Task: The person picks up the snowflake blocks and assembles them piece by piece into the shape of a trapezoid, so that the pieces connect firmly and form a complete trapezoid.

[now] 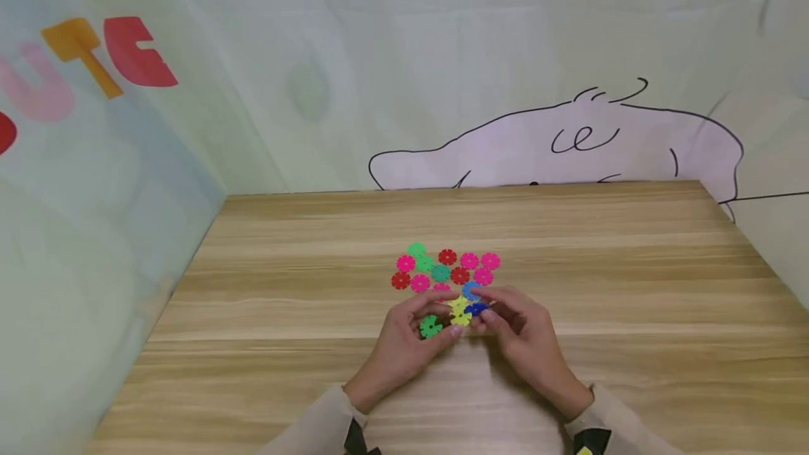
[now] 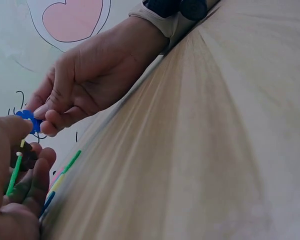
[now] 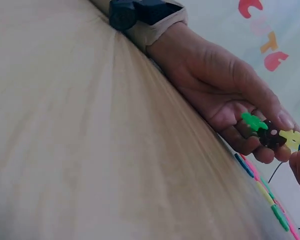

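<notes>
Just above the table, my two hands hold a small joined cluster of slotted plastic snowflake discs between them. My left hand (image 1: pixel 404 335) grips its left part by finger and thumb, around a dark disc (image 3: pixel 271 134) joined to a green disc (image 1: pixel 431 326) and a yellow disc (image 1: pixel 461 318). From the other side, my right hand (image 1: pixel 531 335) pinches a blue disc (image 1: pixel 476 309) against the yellow one. In the left wrist view the blue disc (image 2: pixel 27 120) shows between the right thumb and fingers. Whether it is slotted in, I cannot tell.
Beyond the hands, several loose discs lie flat on the wooden table (image 1: pixel 284 286): pink (image 1: pixel 469 260), dark red (image 1: pixel 447 257), green (image 1: pixel 416 250), teal (image 1: pixel 440 273) and light blue (image 1: pixel 471 291). A printed cloth backdrop (image 1: pixel 316 90) stands along the table's far and left edges.
</notes>
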Available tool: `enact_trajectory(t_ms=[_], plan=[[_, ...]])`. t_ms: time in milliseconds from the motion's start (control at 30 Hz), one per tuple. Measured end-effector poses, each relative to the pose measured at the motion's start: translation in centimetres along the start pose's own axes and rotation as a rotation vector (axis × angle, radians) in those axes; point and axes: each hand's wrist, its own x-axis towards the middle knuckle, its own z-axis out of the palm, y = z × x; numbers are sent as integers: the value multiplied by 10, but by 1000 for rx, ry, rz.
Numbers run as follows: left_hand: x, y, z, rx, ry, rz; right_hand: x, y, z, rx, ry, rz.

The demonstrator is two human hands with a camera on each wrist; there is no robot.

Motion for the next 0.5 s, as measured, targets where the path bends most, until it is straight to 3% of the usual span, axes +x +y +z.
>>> enact_trajectory(t_ms=[100,233,400,500], plan=[[0,0,0,4,-10,7,2,-2,0,54,37,75],[0,0,-1,-59,-80,13,3,-3,-1,118,28,136],[1,-1,-3,-142,-165,-6,4,-2,-2,194,-62,118],[1,-1,-4,-154,-181,-39,6,0,-3,163,-53,116]])
